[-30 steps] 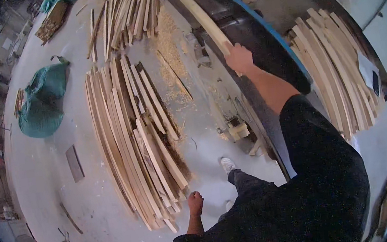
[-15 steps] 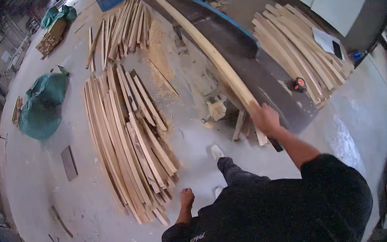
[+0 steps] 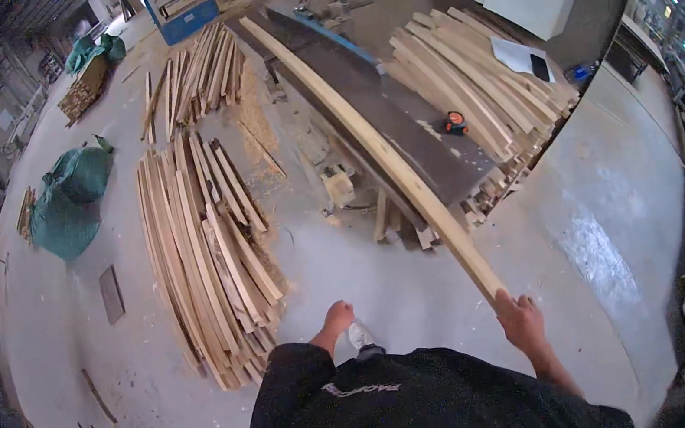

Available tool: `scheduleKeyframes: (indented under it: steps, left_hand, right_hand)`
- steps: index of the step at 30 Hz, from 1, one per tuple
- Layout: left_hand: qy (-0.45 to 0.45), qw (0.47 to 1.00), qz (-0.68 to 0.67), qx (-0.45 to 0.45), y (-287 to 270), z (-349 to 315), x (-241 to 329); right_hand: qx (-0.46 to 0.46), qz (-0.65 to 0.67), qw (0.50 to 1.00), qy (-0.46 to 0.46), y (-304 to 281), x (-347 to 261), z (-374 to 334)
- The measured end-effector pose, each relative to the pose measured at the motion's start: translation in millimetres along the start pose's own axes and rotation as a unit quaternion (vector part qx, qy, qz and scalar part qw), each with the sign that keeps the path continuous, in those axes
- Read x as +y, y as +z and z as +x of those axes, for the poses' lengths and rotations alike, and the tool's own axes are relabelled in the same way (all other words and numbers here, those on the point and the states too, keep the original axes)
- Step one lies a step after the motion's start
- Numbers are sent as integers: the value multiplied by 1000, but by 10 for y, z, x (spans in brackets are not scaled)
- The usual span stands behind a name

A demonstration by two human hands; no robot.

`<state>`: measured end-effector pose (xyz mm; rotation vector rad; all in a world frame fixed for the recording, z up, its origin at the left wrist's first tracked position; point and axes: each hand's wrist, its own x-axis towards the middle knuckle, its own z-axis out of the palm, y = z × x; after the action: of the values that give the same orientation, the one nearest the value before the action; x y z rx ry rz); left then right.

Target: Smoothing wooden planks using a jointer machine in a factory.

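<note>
long machine counter point(image 3: 399, 118) is carrying most of the long pale plank point(image 3: 368, 145), which is lying lengthwise along it with the near end overhanging toward the person. a big sorted pile of strips point(image 3: 204, 260) is lying on the floor to the left, another stack point(image 3: 473, 82) is sitting beyond the counter, so plenty looks handled and this plank looks mid-handling. right hand point(image 3: 521, 322) is reaching forward, arm extended, fingers wrapping the plank's near end. left hand point(image 3: 338, 317) is hanging low near the pile, fingers loosely curled, holding nothing.
</note>
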<state>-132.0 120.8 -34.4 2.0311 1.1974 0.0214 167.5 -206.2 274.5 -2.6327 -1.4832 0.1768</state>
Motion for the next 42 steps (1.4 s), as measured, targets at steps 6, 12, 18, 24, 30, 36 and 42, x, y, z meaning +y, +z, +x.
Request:
scheduleKeyframes:
  steps: [6, 12, 18, 24, 30, 36, 42]
  left_hand:
    - [-14, 997, -10, -74, 943, -322, 886]
    - [94, 973, 56, -203, 1753, -1105, 1624]
    - [91, 980, 68, -163, 1903, -1269, 1735]
    - [110, 965, 126, -204, 1700, -852, 1373]
    - [51, 975, 111, -186, 1540, -761, 1055]
    - [40, 984, 42, -170, 1312, -249, 961]
    - [30, 990, -22, -134, 637, 259, 573]
  right_hand:
    - [21, 20, 1000, 11, 15, 919, -1523]
    - [-32, -5, 996, 87, -58, 1839, -3067]
    - [43, -73, 992, 99, 25, 2379, -4067]
    - [-38, -35, 983, 174, -96, 2203, -3824]
    - [-39, -4, 989, 144, -113, 1811, -3032]
    - [-23, -23, 992, 124, -31, 1422, -1805]
    - [-73, -21, 988, 136, -55, 998, -804]
